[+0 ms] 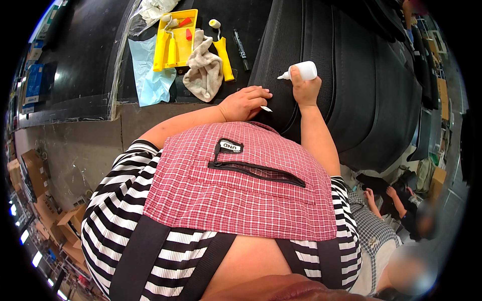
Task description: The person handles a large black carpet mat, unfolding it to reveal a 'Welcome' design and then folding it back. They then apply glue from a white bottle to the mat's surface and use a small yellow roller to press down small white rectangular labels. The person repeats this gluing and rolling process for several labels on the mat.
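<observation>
My right hand [307,91] is closed round a white squeeze bottle [305,71], which lies tilted sideways with its narrow nozzle pointing left. Beneath the nozzle spreads a large black piece [351,85] with ribbed bands and seams. My left hand [244,104] rests by the near left edge of that piece, fingers curled. A small white pointed piece [266,108] sticks out from under those fingers; its kind cannot be made out. Most of it is hidden by the hand.
Left of the black piece, a dark table [145,95] bears a yellow paint tray [193,40], a small yellow-handled roller [223,57], a grey rag [205,75], a black marker [241,49] and a light blue sheet [150,70]. Co-workers [381,210] are at the lower right.
</observation>
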Motion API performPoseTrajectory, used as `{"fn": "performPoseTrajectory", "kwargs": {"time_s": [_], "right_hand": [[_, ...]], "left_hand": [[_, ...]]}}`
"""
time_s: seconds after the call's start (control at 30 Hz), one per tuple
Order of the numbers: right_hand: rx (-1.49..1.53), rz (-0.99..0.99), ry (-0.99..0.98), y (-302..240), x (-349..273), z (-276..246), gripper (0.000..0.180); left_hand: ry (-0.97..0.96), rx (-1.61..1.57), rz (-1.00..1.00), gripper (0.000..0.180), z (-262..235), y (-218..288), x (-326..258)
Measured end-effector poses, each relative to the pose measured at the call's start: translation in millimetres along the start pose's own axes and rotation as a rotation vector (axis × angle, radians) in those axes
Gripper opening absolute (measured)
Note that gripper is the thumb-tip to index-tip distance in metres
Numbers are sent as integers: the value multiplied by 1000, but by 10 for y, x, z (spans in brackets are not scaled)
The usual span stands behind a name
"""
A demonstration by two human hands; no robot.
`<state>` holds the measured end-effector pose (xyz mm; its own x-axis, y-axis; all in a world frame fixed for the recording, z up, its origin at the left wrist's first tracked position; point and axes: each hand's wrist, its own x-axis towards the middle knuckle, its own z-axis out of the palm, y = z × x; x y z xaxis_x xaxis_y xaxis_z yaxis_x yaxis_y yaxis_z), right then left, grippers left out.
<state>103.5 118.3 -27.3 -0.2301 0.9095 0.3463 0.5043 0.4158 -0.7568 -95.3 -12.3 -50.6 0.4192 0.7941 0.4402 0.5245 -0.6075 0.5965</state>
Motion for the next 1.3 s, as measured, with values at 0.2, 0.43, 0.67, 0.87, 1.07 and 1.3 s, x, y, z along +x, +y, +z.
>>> {"fn": "performPoseTrajectory", "kwargs": {"time_s": [0.2, 0.43, 0.67, 0.87, 1.07, 1.3], "right_hand": [[57, 0, -2, -93, -62, -16, 26], [56, 4, -12, -72, -113, -25, 25], [125, 19, -2, -198, -121, 54, 22], [6, -49, -23, -170, -121, 38, 22], [63, -7, 36, -125, -134, 31, 25], [91, 85, 103, -37, 29, 130, 32]], "left_hand": [[6, -37, -8, 27, 14, -8, -9], [-1, -43, -13, 33, 25, -9, -19], [13, -68, -9, 33, 6, -3, -6], [17, -52, 9, 28, 19, -17, -11], [11, -16, 9, 20, 11, -11, -7], [5, -14, -1, 18, 3, 2, 0]]}}
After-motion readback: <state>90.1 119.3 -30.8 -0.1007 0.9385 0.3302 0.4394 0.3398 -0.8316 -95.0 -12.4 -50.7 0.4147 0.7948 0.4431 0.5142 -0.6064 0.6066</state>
